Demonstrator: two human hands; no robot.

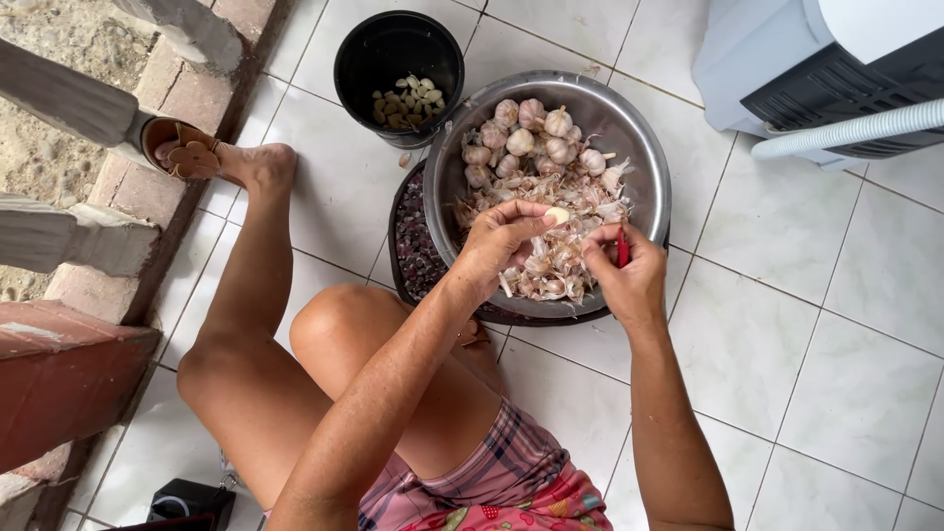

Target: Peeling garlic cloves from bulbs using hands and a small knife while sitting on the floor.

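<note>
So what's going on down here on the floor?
A person sits on the tiled floor over a metal bowl of garlic bulbs and loose skins. The left hand pinches a peeled clove; the right hand grips a small red-handled tool. A black bucket beside the bowl holds peeled cloves.

A peeled, pale yellow clove sits pinched at the fingertips of the left hand, held over the steel bowl. A small knife with a red handle stands nearly upright in the closed right hand, just beside the clove. The round bowl rests on the tiled floor, with whole pinkish-white garlic heads heaped at its far side and loose papery skins piled under both hands.
</note>
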